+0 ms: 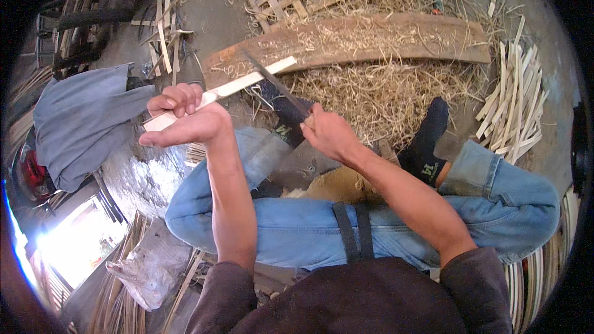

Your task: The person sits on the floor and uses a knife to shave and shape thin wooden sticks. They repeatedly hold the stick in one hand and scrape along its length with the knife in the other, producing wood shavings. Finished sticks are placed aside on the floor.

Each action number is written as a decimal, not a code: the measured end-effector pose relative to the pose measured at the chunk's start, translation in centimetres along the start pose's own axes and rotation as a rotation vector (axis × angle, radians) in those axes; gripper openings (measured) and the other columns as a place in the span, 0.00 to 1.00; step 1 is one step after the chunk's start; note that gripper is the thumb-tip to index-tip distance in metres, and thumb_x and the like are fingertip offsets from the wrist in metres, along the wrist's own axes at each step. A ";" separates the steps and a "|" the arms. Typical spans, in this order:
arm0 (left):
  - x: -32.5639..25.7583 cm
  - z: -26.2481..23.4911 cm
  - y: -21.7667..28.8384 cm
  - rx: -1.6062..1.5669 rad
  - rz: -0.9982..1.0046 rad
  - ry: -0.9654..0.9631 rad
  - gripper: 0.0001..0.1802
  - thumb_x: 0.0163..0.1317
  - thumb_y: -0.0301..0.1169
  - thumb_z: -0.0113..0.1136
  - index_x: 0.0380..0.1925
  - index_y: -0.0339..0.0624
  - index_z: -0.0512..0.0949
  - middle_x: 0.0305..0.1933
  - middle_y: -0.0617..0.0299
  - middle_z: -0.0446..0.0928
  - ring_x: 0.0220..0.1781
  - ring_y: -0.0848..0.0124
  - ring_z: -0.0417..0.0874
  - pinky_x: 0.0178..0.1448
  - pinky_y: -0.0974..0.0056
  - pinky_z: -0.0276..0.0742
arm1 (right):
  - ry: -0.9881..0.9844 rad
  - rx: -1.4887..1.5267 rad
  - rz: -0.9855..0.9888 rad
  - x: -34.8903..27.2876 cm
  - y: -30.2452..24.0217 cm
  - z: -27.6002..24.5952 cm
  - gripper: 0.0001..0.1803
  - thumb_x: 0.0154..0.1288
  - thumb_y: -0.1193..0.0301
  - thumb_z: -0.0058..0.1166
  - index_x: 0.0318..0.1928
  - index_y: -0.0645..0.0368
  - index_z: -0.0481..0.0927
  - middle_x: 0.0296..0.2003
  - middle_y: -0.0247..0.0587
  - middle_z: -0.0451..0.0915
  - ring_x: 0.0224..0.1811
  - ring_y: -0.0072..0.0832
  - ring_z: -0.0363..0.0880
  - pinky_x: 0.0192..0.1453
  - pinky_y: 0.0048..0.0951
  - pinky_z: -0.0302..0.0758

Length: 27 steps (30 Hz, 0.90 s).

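Clamping a pale strip in the left hand, left of the frame's centre. Gripping a dark-bladed knife in the right hand, near the centre, with the blade crossing the strip close to its upper end; hard to tell whether biting in. Apparently shaving the strip, judging by the curled shavings below the plank at upper centre. Seems to call next for bracing the strip and angling the blade shallowly along it.
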<state>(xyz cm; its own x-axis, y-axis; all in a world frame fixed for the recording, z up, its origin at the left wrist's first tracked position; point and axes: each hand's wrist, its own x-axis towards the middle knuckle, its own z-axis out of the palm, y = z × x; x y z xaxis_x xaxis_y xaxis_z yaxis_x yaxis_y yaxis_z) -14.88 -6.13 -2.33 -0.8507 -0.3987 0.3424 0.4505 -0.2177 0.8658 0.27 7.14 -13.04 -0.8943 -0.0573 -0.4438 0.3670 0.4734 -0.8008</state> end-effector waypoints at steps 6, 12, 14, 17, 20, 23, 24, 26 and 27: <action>0.1 -0.7 -0.3 -0.050 0.000 -0.059 0.40 0.53 0.78 0.35 0.19 0.49 0.59 0.13 0.71 0.48 0.15 0.79 0.46 0.20 0.71 0.40 | 0.018 0.046 0.107 0.7 3.0 -0.8 0.20 0.63 0.64 0.48 0.40 0.74 0.70 0.29 0.66 0.78 0.36 0.58 0.80 0.44 0.51 0.77; -0.2 -0.7 -0.3 -0.139 -0.046 -0.171 0.41 0.54 0.78 0.35 0.19 0.48 0.58 0.13 0.70 0.48 0.15 0.79 0.45 0.21 0.70 0.38 | 0.083 -0.008 0.130 0.8 4.7 -1.3 0.18 0.60 0.66 0.51 0.38 0.73 0.72 0.29 0.67 0.79 0.35 0.59 0.80 0.43 0.52 0.77; 0.1 -1.4 -0.3 -0.132 -0.022 -0.207 0.40 0.54 0.78 0.35 0.19 0.48 0.59 0.13 0.70 0.48 0.15 0.79 0.45 0.21 0.70 0.38 | 0.099 0.016 0.095 0.7 4.6 -0.5 0.17 0.60 0.66 0.51 0.38 0.73 0.72 0.29 0.65 0.79 0.35 0.59 0.80 0.43 0.51 0.77; 0.1 -1.0 -0.2 -0.191 -0.051 -0.200 0.40 0.53 0.78 0.35 0.20 0.48 0.59 0.13 0.70 0.48 0.15 0.78 0.46 0.21 0.70 0.38 | 0.115 -0.042 0.139 1.1 4.6 -1.2 0.18 0.59 0.65 0.52 0.39 0.72 0.71 0.28 0.64 0.79 0.34 0.59 0.80 0.41 0.51 0.77; -0.1 -1.7 -0.1 -0.170 -0.066 -0.160 0.38 0.56 0.76 0.34 0.20 0.49 0.59 0.14 0.71 0.50 0.16 0.79 0.48 0.21 0.71 0.42 | 0.205 0.058 0.087 0.4 3.0 -2.2 0.18 0.59 0.65 0.52 0.39 0.71 0.71 0.28 0.64 0.79 0.33 0.59 0.80 0.41 0.52 0.77; -0.4 -0.4 -0.3 -0.084 -0.039 -0.070 0.36 0.60 0.73 0.35 0.21 0.50 0.61 0.17 0.71 0.56 0.19 0.80 0.55 0.23 0.74 0.50 | 0.224 0.020 0.099 0.6 2.9 -1.7 0.18 0.59 0.65 0.52 0.40 0.70 0.69 0.28 0.63 0.80 0.34 0.58 0.80 0.40 0.52 0.76; -0.4 -0.4 -0.3 -0.073 -0.036 -0.059 0.35 0.60 0.72 0.37 0.21 0.50 0.62 0.18 0.71 0.56 0.19 0.80 0.56 0.24 0.74 0.52 | 0.229 0.013 0.090 0.5 2.5 -1.5 0.18 0.59 0.65 0.52 0.40 0.70 0.69 0.28 0.63 0.80 0.34 0.58 0.80 0.39 0.52 0.77; -0.2 -0.4 -0.2 -0.049 -0.029 -0.035 0.35 0.61 0.71 0.39 0.20 0.50 0.62 0.19 0.71 0.58 0.21 0.80 0.60 0.25 0.74 0.55 | 0.089 0.019 0.197 -0.1 1.9 -1.2 0.20 0.60 0.64 0.51 0.42 0.70 0.68 0.32 0.65 0.79 0.36 0.58 0.80 0.40 0.52 0.77; -0.4 -0.3 -0.4 -0.054 -0.036 -0.030 0.34 0.61 0.70 0.40 0.20 0.50 0.62 0.20 0.71 0.59 0.22 0.80 0.62 0.25 0.74 0.57 | 0.065 0.056 0.206 -0.4 1.1 -0.2 0.20 0.60 0.64 0.51 0.43 0.70 0.68 0.33 0.65 0.79 0.36 0.58 0.80 0.41 0.52 0.77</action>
<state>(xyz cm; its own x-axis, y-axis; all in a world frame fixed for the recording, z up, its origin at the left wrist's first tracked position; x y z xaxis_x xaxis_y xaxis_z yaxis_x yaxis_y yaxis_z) -14.68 -6.18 -2.96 -0.8738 -0.3635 0.3230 0.4330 -0.2793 0.8570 0.98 7.88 -13.61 -0.8129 0.0937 -0.5749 0.5558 0.4199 -0.7175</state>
